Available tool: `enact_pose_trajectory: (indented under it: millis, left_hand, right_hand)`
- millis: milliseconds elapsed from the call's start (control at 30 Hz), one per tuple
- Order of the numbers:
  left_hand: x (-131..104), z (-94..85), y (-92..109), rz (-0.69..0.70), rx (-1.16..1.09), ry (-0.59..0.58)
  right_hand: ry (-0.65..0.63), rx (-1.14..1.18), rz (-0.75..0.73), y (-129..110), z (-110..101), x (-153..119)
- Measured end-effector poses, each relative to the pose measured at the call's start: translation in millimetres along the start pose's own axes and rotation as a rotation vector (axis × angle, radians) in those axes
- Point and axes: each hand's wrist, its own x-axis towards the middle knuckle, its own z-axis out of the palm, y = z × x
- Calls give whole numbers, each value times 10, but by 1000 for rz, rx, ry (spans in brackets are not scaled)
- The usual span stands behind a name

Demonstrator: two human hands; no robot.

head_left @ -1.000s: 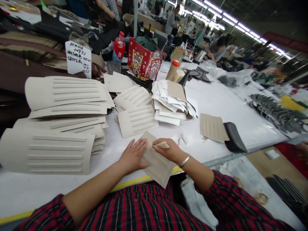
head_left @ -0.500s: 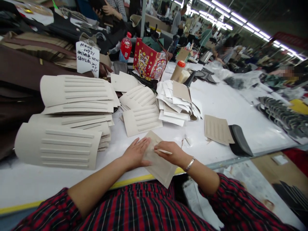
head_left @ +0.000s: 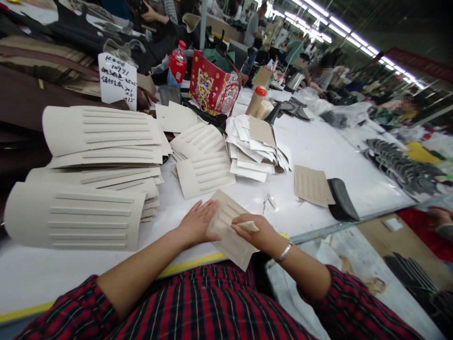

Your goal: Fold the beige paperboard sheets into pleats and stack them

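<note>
A beige panel with raised ribs (head_left: 231, 232) lies at a slant over the table's front edge. My left hand (head_left: 198, 224) rests on its left side, fingers spread. In my right hand (head_left: 255, 232) a small pale flat tool (head_left: 250, 226) is pinched, held low over the panel's right side. Left of my hands are stacks of curved ribbed panels (head_left: 90, 217). Beyond the hands lie a loose ribbed panel (head_left: 205, 174) and a pile of white and beige sheets (head_left: 252, 148).
To the right lie a tan ribbed piece (head_left: 313, 185) and a black curved piece (head_left: 342, 200). Behind stand a red box (head_left: 212, 85), a bottle (head_left: 177, 64), a red-capped jar (head_left: 256, 101) and a handwritten card (head_left: 118, 80). Another person's hand (head_left: 440, 216) shows at the right edge.
My right hand has moved slightly down and right over the panel, and the tool is turned, showing a broader face. My left hand stays on the panel. The view has shifted a little.
</note>
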Motion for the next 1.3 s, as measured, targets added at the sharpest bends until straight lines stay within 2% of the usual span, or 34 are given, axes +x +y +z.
enact_pose_trajectory:
  millis: [100, 167, 300, 400, 467, 533, 633, 700, 767, 867, 933, 1033, 1100, 1167, 1233, 1300]
  left_hand:
    - [-14, -60, -62, 54, -22, -38]
    - [-18, -90, -103, 88, -31, -59]
    - [-17, -117, -121, 88, -34, -63]
    - [-18, -107, -107, 72, -32, -54]
    - [-20, -91, -109, 73, -32, -51]
    - [-20, -77, -120, 81, -35, -46]
    - [-23, -88, -136, 91, -43, -50]
    - [-29, -121, -136, 112, -52, -78]
    - [-33, -161, -126, 122, -59, -109]
    - [-34, -204, -104, 99, -68, -133]
    - [-33, -217, -103, 91, -82, -136]
    - [-27, -225, -132, 96, -117, -135]
    - [-17, -230, -161, 107, -140, -149]
    - [-2, -239, -182, 119, -150, -170]
    - [11, -251, -184, 117, -145, -180]
    - [19, -266, -171, 108, -136, -181]
  right_hand:
    - [-97, -41, 100, 63, -163, -351]
    - [-105, -33, 114, 38, -190, -368]
    - [31, 68, -55, -106, 4, 95]
    - [-6, 39, -149, -136, 94, 263]
    - [-79, -5, -142, -84, 29, 108]
    - [-145, -38, -83, -20, -98, -157]
    - [-138, -28, 28, -20, -208, -396]
    - [-54, 35, 30, -106, -139, -324]
    - [30, 103, -29, -222, 15, -135]
    - [61, 95, -91, -325, 204, 28]
    - [23, 26, -55, -298, 201, -87]
    - [-58, -46, 59, -185, 43, -450]
    - [-74, -20, 108, -143, -46, -580]
    - [-21, 50, 92, -159, -43, -489]
    - [59, 114, 21, -219, 46, -224]
    - [75, 134, -67, -284, 157, 48]
